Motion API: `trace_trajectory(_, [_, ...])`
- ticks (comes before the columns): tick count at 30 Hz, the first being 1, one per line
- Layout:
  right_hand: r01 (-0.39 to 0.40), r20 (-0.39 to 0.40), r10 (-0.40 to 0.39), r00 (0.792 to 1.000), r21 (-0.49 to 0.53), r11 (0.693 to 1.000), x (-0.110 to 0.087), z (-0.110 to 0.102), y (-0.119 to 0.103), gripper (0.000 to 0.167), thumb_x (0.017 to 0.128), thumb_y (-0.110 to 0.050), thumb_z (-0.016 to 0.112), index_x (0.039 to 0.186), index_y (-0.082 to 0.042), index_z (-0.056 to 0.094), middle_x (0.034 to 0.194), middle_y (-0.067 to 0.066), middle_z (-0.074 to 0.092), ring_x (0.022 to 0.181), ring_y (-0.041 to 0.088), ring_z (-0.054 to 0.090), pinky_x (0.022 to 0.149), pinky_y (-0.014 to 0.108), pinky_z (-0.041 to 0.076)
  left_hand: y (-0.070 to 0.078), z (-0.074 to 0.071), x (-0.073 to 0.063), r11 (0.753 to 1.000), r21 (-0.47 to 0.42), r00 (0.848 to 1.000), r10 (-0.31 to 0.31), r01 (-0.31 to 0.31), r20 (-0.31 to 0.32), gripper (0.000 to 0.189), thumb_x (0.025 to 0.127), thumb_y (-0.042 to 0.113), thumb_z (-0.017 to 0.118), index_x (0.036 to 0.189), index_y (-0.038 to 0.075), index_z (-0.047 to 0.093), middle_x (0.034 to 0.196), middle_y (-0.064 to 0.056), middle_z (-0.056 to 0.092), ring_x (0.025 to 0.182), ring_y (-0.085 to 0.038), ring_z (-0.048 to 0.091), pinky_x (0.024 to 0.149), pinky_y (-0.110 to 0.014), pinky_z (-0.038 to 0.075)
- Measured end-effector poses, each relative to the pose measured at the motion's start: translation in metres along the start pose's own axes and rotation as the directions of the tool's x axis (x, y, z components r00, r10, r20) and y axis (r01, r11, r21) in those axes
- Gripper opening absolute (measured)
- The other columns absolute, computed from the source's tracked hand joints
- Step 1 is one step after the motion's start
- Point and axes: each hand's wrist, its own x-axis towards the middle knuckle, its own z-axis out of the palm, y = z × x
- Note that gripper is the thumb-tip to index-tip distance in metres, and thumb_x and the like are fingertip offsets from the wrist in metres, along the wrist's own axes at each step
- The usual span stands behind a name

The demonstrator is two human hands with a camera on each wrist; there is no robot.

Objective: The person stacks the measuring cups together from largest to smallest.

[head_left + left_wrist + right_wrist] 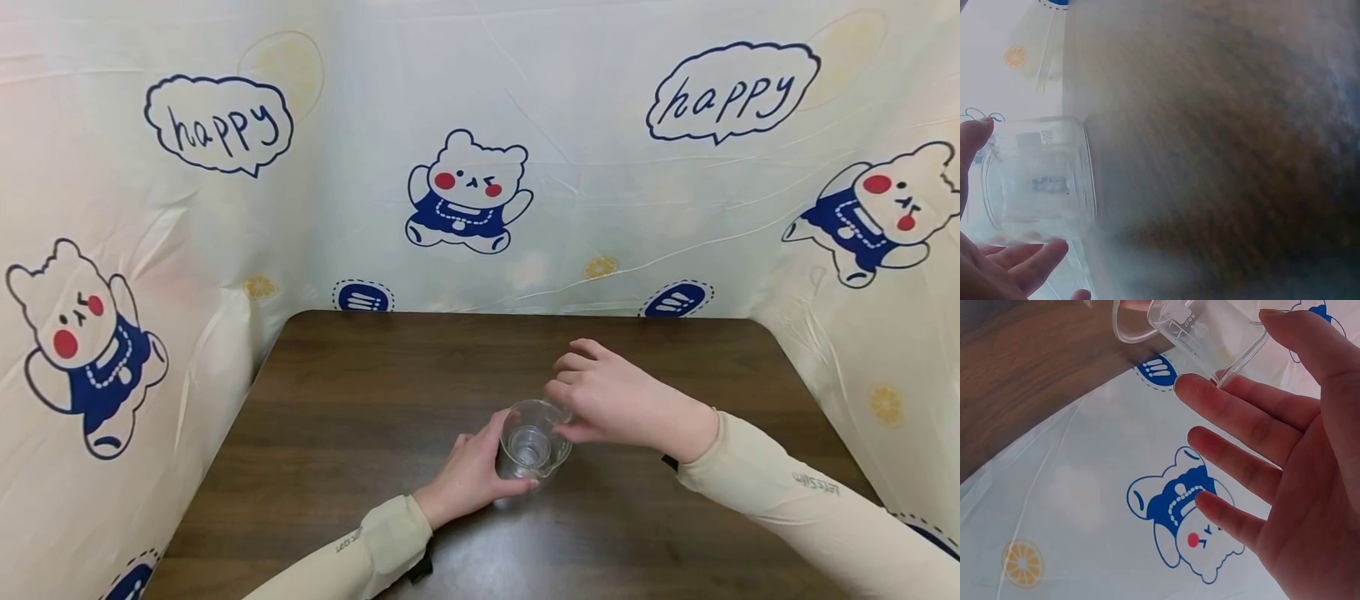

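Note:
A clear glass beaker [536, 479] stands upright on the table in the head view. My left hand [468, 473] holds it round the side, thumb in front; the left wrist view shows the beaker [1041, 134] between thumb and fingers. Smaller round glass outlines show inside it, seemingly a nested beaker. My right hand [618, 396] is above the beaker's right rim. In the right wrist view this hand [1291, 444] pinches a smaller clear beaker [1200, 331] between thumb and forefinger, the other fingers extended. Its far end is beside the larger beaker's rim [1132, 337]; how far it reaches inside is unclear.
The dark wood table [360, 392] has rounded back corners. A pale printed cloth [570, 100] with bears and lettering hangs behind it and along both sides. Light sleeves cover both forearms.

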Motion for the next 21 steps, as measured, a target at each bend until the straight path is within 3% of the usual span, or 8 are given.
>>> trace_trajectory(21, [0.048,0.063,-0.047,0.997,-0.016,0.999,0.013,0.024,-0.012,0.038,0.081,-0.047,0.085,0.094,-0.014,0.071,0.086,-0.003,0.074,0.096,0.022,0.065,0.102,0.050,0.047,0.000,-0.002,-0.001,1.000,-0.003,1.000,0.005,-0.005,0.004,0.099,0.081,0.052,0.087,0.155,0.010,0.036,0.137,-0.006,0.066,0.114,-0.015,0.065,0.093,-0.050,0.041])
